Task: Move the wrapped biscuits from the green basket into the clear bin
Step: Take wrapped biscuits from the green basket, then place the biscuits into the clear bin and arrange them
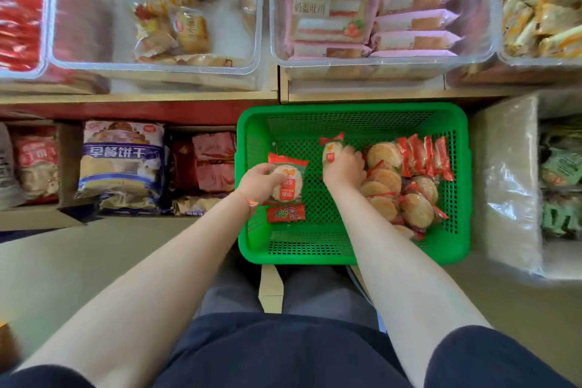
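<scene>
Four clear bins [264,50] line the far shelf, the second from the left partly filled with wrapped pastries; just near of them the green basket [352,186] sits on the floor, a pile of wrapped biscuits [406,186] heaped against its right side. Both bare forearms reach forward from the near edge; the left hand [259,181] curls over the basket's left rim, fingers clasped on one round biscuit packet [288,179] held over another red packet [286,213]. The right hand [343,165] is palm-down inside the basket, gripping an upright packet [331,146] beside the pile.
</scene>
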`<state>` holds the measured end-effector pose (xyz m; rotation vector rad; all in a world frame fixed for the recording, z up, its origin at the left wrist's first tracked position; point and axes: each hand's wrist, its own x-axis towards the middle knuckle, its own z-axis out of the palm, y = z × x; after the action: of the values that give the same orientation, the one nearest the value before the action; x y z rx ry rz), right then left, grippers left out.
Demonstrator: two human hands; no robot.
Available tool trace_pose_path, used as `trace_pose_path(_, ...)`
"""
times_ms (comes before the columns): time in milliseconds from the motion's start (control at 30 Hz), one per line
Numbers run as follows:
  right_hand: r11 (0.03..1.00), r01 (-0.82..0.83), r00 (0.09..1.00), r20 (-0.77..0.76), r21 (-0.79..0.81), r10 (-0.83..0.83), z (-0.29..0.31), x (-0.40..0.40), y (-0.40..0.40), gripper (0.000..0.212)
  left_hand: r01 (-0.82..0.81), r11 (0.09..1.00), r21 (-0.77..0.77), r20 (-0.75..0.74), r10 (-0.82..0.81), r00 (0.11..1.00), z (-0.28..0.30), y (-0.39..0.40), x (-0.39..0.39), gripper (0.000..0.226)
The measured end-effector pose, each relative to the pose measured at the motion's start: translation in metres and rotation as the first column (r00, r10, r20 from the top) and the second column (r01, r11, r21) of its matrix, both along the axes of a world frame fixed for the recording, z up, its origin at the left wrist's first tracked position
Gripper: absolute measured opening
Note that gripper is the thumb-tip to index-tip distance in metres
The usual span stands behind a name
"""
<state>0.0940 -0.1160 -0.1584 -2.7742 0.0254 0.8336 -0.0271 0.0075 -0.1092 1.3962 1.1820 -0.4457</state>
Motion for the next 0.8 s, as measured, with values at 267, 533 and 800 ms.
trace_pose_path(267,0.492,0.662,0.744,-0.579,0.566,-0.334,0.060,-0.010,-0.029,0.017,0.008,1.000,0.001,0.081,-0.008,0.997,0.034,0.008,0.005,0.018)
trace_pose_path(533,0.593,0.440,0.839,-0.545,0.674,-0.003,0.123,-0.044,0.014,0.027,-0.181,0.902,-0.391,0.154,0.258,0.954,0.091,0.030,-0.003,0.038)
trace_pose_path(800,0.664,0.254,0.925,-0.377,0.703,0.045,0.153,-0.113,0.116,0.024,-0.071,0.950,-0.305,0.318,0.172,0.932,0.108,0.143,-0.086,0.037)
